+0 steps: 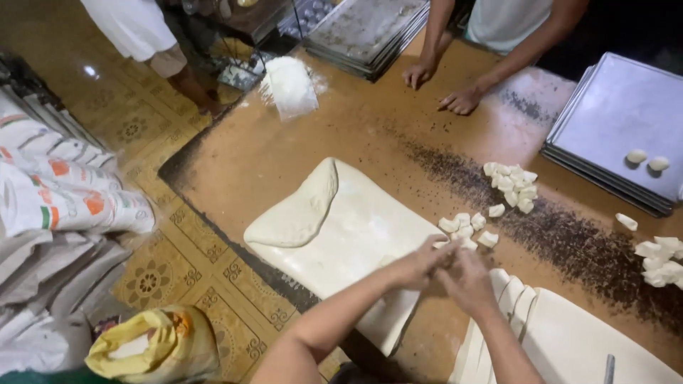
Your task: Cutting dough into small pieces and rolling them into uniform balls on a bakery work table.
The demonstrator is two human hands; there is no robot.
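Observation:
My left hand (416,264) and my right hand (466,281) are pressed together over the near middle of the brown table (284,153), closed around a small piece of dough that is mostly hidden. Under them lies a large flat sheet of white dough (341,231) with one corner folded over. Just beyond my fingers sits a small cluster of cut dough pieces (466,229). Long cut dough strips (512,306) lie below my right hand.
Another heap of dough pieces (514,185) and one at the right edge (662,259). Stacked metal trays (619,128) hold two dough balls (646,159). Another person's hands (441,85) rest on the far edge. Flour pile (290,85), more trays (363,28), sacks (57,192) on the tiled floor.

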